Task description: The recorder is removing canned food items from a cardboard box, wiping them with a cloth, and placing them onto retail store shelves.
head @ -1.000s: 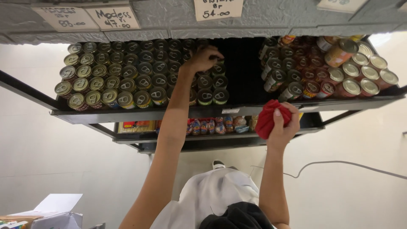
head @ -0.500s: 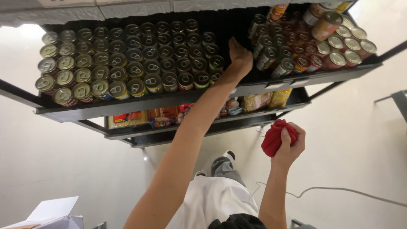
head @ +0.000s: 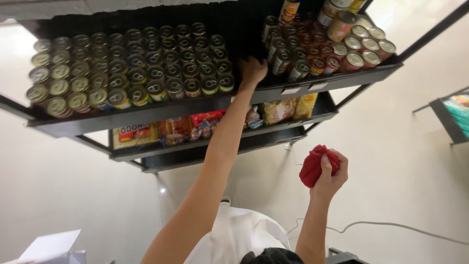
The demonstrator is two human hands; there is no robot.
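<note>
Left hand [head: 252,71] rests loosely curled on the shelf [head: 195,105], cans [head: 132,68] at nine o'clock; right hand [head: 332,171] clenches a red cloth [head: 315,166].

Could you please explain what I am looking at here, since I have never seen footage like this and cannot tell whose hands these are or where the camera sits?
The one picture comes from a camera worn on a person's head, looking down at their own two bare hands; no machine is involved. In front stands a black metal shelf rack. Its top shelf carries rows of tins with pull-ring lids on one side and more tins with red and orange labels on the other, with a bare gap between. The left hand reaches into that gap and rests on the shelf beside the tins. The right hand is held lower, off the rack, gripping a bunched red cloth. A lower shelf holds packets of food. A grey cable lies on the pale floor.
</note>
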